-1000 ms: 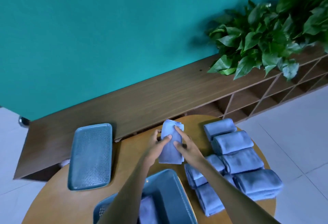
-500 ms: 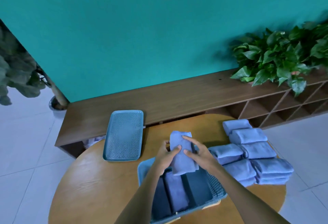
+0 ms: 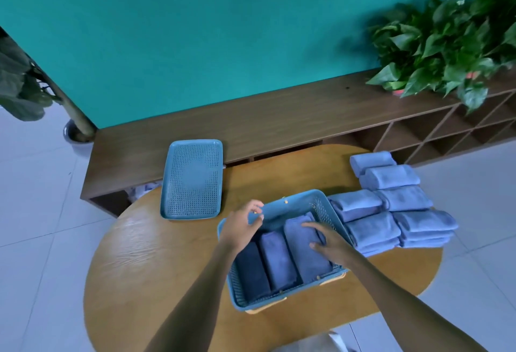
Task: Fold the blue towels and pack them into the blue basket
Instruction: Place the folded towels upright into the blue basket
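Packing: right hand [image 3: 332, 243], fingers flat, presses towel [image 3: 304, 256] into basket [image 3: 293, 206]; left hand [image 3: 240, 226] grips its rim. Next, probably reach the right-edge stack [image 3: 371, 229].

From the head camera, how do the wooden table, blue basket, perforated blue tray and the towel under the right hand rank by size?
1. wooden table
2. blue basket, though nearer the camera than the perforated blue tray, so unsure
3. perforated blue tray
4. folded towel under the right hand

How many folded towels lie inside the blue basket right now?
3, side by side in the blue basket: a dark towel at the left, a middle towel, and a right towel under the right hand. Others may be hidden.
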